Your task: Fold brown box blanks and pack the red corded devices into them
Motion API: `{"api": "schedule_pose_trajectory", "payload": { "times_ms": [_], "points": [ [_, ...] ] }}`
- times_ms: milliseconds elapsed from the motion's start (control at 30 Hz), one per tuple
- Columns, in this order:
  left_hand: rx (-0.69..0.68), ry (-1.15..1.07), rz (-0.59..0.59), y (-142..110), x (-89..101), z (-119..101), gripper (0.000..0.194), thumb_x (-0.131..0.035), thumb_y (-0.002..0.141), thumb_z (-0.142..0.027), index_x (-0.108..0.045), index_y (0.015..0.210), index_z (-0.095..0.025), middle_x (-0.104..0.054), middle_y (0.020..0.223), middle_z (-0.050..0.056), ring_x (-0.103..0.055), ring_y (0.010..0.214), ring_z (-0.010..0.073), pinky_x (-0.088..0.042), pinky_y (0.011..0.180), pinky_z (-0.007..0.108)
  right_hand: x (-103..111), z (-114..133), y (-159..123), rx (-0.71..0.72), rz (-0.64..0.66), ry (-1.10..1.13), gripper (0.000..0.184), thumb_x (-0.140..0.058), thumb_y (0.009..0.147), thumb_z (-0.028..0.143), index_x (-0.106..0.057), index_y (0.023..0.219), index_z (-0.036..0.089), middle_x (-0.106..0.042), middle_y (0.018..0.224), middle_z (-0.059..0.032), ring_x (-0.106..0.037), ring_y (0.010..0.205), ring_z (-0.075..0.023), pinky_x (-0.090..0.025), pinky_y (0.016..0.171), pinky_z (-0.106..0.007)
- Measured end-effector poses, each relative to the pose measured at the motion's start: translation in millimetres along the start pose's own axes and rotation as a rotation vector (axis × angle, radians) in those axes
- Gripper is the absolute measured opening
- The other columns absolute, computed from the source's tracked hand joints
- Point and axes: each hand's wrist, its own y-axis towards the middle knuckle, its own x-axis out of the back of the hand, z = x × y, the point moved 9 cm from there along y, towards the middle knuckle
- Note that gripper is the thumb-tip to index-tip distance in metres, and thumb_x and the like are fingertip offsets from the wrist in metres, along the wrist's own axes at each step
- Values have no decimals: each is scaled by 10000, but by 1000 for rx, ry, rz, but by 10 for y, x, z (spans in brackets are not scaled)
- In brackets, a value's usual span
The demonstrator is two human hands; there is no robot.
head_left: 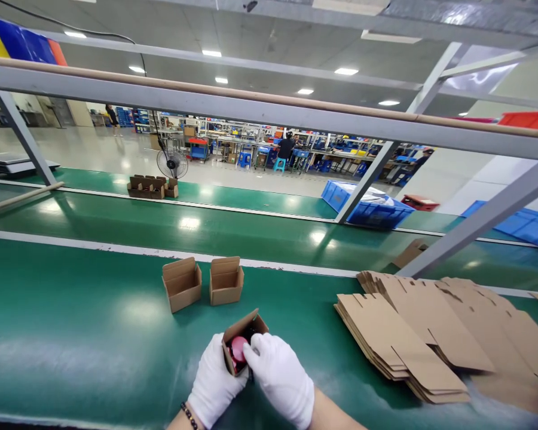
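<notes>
My left hand (216, 377), in a white glove, is wrapped around a small open cardboard box (238, 328) and holds it tilted above the green surface. In the box sits a pink round-faced item (238, 348) with dark parts behind it; its kind I cannot make out. My right hand (280, 373), also gloved, reaches over the box's right side, thumb and fingers pinched at the pink item's edge. Just beyond stand two open cardboard boxes, a left one (183, 294) and a right one (226, 289), their lids raised. The inside I can see of both is bare cardboard.
Flat cardboard blanks (399, 340) lie stacked and fanned out at the right on the green worktop (94, 322). Metal frame posts (484, 212) rise behind it. Farther back are filled small boxes (147, 187), a blue crate (370, 206), a fan (172, 162) and people seated at benches.
</notes>
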Motion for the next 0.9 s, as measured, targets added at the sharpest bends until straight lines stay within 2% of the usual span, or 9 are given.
{"api": "schedule_pose_trajectory", "payload": {
  "times_ms": [100,233,333,467,533,667,733,800,900],
  "points": [
    [25,-4,10,18,5,-19,316,-648,746,-369,-555,995,-198,-709,961,108,-710,868,263,-571,822,399,-85,-8,0,-63,27,-1,223,-453,907,59,-605,806,186,-612,732,-56,-546,594,-199,-336,538,-317],
    [27,-25,29,31,15,-29,406,-658,730,-394,-549,1057,-179,-704,1012,125,-708,926,283,-567,855,420,-190,-87,49,-71,196,285,234,-483,869,54,-637,954,209,-679,902,-29,-619,692,-164,-406,585,-272],
    [25,-31,31,28,13,-8,429,-669,701,-360,-553,1068,-171,-699,1026,127,-703,939,288,-569,860,433,-211,-205,60,-73,275,383,252,-511,854,54,-652,956,236,-672,861,5,-629,691,-141,-410,589,-244],
    [30,-40,17,21,2,33,406,-682,674,-320,-571,1041,-186,-705,1032,115,-705,953,285,-573,880,425,-111,-255,63,-29,132,142,222,-559,802,38,-666,919,193,-656,768,-32,-580,580,-177,-348,511,-295],
    [23,-46,-3,25,8,33,400,-700,677,-338,-575,1030,-197,-713,1029,108,-706,964,284,-571,901,422,-89,-137,53,27,85,85,193,-576,806,48,-665,914,181,-652,738,-39,-571,572,-197,-349,504,-315],
    [31,-98,1,48,-4,21,332,-679,742,-371,-593,1016,-205,-729,1005,98,-713,969,275,-568,925,404,-36,153,19,119,46,114,146,-576,806,73,-670,863,168,-680,752,-65,-582,621,-228,-420,532,-345],
    [42,-110,-2,55,5,22,321,-663,755,-364,-597,1019,-193,-735,1004,110,-718,958,278,-569,925,408,-6,205,-9,117,52,147,225,-575,770,97,-689,958,141,-724,855,-104,-598,657,-246,-469,558,-368],
    [38,-106,-15,57,31,17,371,-687,729,-363,-595,1039,-182,-736,1029,126,-722,949,285,-573,917,418,15,178,-51,90,61,178,414,-562,750,110,-656,1153,99,-731,1086,-161,-634,758,-269,-525,634,-402],
    [33,-110,-18,51,50,25,449,-726,696,-385,-591,1069,-174,-734,1076,146,-723,960,297,-579,910,432,46,120,-136,81,-12,166,504,-511,774,96,-600,1270,95,-665,1305,-162,-621,1088,-329,-533,882,-493]
  ]
}}
